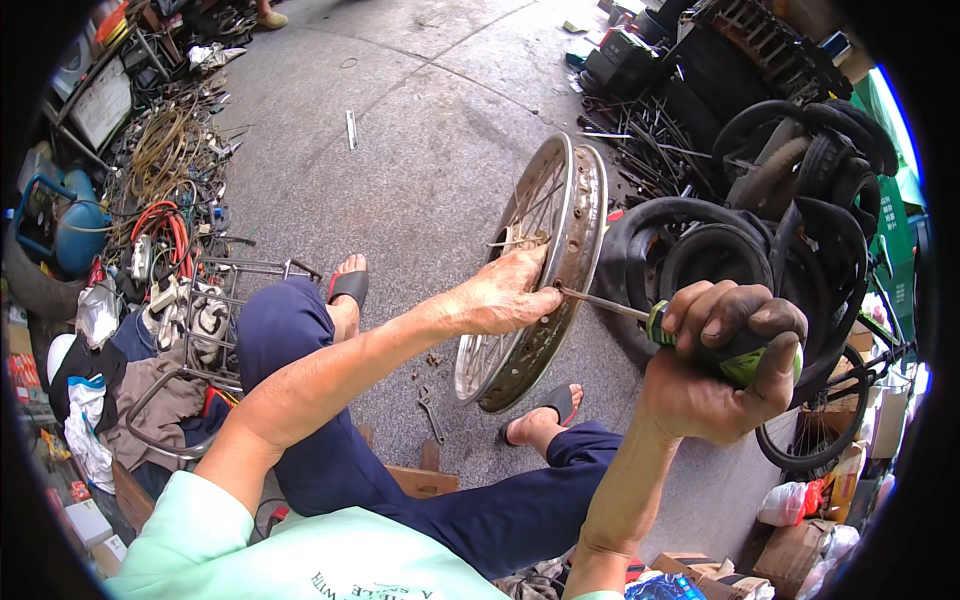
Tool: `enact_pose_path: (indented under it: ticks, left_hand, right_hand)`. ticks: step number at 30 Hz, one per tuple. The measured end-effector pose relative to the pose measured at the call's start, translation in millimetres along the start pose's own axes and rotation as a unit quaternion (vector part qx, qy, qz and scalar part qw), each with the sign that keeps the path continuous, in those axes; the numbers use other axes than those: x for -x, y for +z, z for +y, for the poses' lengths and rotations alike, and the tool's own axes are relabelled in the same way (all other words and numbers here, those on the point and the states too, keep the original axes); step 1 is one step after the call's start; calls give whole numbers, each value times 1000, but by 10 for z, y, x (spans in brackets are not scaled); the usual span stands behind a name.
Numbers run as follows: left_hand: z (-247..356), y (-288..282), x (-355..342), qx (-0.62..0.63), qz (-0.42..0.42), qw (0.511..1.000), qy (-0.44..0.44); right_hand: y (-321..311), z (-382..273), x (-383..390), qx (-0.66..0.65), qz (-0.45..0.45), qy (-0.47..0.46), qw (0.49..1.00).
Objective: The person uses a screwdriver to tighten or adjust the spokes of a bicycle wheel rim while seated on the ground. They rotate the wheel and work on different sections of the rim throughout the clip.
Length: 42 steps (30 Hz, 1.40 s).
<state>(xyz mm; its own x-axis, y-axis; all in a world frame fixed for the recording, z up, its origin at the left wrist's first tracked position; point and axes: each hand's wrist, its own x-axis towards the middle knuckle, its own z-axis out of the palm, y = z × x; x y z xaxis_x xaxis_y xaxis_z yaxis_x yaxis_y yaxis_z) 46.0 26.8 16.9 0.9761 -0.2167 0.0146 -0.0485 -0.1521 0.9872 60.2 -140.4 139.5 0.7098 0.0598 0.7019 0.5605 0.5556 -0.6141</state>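
Note:
My left hand (510,295) grips a spoked metal wheel rim (582,215) held upright between my legs, with no tyre on it. My right hand (730,350) is closed round the green and black handle of a screwdriver (610,305), whose long metal shaft reaches to a hole in the rim's outer face beside my left thumb. A combination wrench (432,418) lies on the concrete floor below the wheel.
Black tyres (710,235) are heaped close at my right, near a bicycle wheel (850,420) and boxes (790,560). Metal racks (210,315), tangled cables (160,160) and clothes (160,410) crowd the left. Metal rods (640,150) lie at back right. Another person's foot (272,20) shows at the top.

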Motion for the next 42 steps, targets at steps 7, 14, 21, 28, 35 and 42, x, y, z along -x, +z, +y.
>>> enact_pose_path:
  ticks: [7,14,21,28,35,42]
  left_hand:
    - [-9,19,-5,-24,9,1000,-8]
    - [4,-61,14,-30,-4,999,11]
    - [-28,-243,-72,127,-100,983,-92]
    - [-326,-249,-61,170,-24,984,52]
    - [-369,-21,-126,-72,172,960,208]
    - [-360,141,-148,-97,133,966,197]
  right_hand:
    - [37,15,10,5,10,12,1000]
    - [-8,-215,-98,501,-78,-40,861]
    - [281,-508,-52,644,-34,1,764]
    - [314,-646,178,674,-120,-42,728]
    - [36,-723,348,656,-120,-36,744]
    - [-84,-950,244,664,-137,16,735]
